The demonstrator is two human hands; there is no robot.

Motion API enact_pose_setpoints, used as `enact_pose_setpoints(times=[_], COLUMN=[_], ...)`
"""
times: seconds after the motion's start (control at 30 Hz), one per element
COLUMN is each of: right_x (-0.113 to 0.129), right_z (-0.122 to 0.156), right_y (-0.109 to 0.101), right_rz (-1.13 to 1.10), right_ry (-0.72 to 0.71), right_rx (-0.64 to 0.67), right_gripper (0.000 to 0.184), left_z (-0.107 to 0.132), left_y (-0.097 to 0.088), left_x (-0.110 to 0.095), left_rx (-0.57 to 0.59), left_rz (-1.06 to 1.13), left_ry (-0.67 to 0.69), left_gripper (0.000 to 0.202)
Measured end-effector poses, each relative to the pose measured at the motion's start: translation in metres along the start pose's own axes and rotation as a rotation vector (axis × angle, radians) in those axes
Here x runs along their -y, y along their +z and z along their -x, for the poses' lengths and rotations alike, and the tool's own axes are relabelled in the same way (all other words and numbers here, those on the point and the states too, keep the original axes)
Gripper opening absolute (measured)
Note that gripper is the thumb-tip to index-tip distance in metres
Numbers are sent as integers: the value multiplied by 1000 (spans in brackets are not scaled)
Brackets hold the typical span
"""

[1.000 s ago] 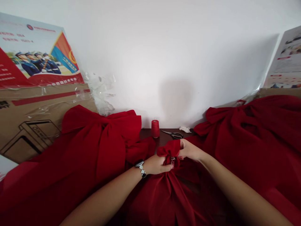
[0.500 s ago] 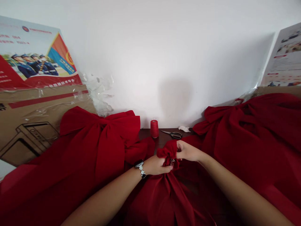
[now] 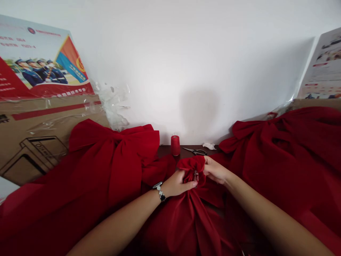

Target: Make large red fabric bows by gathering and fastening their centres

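Note:
Both of my hands hold a gathered bunch of red fabric (image 3: 192,167) at the middle of the view. My left hand (image 3: 179,184), with a watch on its wrist, pinches the gathered neck from the left. My right hand (image 3: 214,170) grips the same bunch from the right. A small metal clip (image 3: 196,176) sits on the gathers between my fingers. Below them the red cloth falls in long folds toward me.
A finished red bow (image 3: 114,149) lies at left against a cardboard box (image 3: 34,131) with a poster. More red fabric (image 3: 287,149) is piled at right. A red thread spool (image 3: 175,145), scissors (image 3: 197,152) and a white scrap (image 3: 209,145) sit on the dark table by the wall.
Both hands have lifted the gathered fabric slightly up and away from me. My left hand's fingers have shifted on the neck, and the clip now shows more plainly.

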State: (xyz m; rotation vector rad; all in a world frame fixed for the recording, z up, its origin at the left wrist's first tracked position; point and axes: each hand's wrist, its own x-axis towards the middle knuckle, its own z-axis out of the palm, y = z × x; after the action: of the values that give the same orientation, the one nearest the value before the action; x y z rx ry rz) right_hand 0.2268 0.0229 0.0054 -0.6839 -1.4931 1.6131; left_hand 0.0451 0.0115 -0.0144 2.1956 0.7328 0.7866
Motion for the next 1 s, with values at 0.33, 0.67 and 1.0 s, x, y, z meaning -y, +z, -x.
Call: enact_pose_setpoints(times=[0.33,0.67,1.0], right_x=[0,-3,-9], right_z=[1,1,-3], right_y=[-1,1,3], right_rz=[21,-36,11], right_ry=[11,-23,-75], right_rx=[-13,-1,-49], right_gripper=[19,21,28], left_z=[2,3,2], left_y=[1,-1,4], left_x=[-3,-1,-1], left_rx=[-41,-3,-130], left_rz=[64,51,63], left_ry=[-35,-38,-40], left_gripper=[45,58,64])
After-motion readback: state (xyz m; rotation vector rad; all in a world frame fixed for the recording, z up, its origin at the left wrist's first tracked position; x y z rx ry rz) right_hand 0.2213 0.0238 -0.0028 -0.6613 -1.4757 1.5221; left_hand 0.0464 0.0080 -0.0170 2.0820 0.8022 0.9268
